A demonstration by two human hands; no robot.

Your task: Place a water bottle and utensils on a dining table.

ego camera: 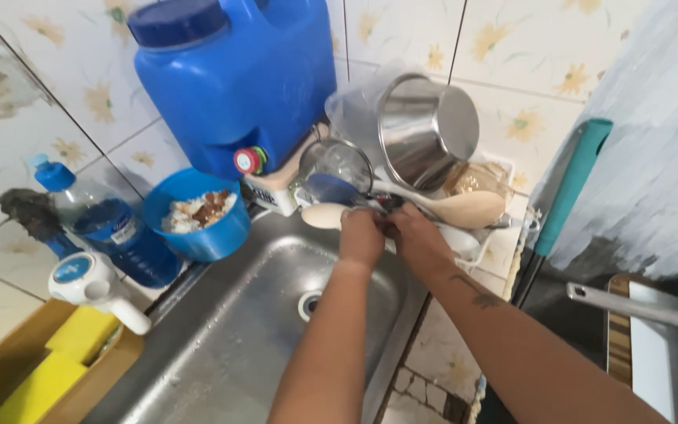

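**Two hands at the far rim of the sink**

Both hands meet at the far edge of the steel sink (221,345), just above its rim, beside the dish rack. The left hand (361,235) is curled with its knuckles up, and the right hand (413,232) presses close against it, the two touching. Between them shows a small dark thing (386,206) with a hint of red; both hands seem closed around it, though what it is cannot be made out, and how tightly the fingers grip is hidden behind the backs of the hands.

Just beyond the sink, right behind the hands, a pale wooden spoon (464,208) lies across the rack, its bowl pointing away from the sink's right side. Above it a steel pot (425,129) rests tilted on its side, mouth facing the sink, with a round mesh strainer (337,169) just to its left.

At the sink's far left corner sits a blue bowl (198,213) with food scraps in it, under a big blue water jug (233,78) with a red tap. Left of the sink stand a blue-capped plastic bottle (107,224) and a white dispenser top (92,283); a yellow sponge (64,345) lies in a tray near the sink's left near corner. To the sink's right, a teal-handled tool (570,184) leans against the wall.
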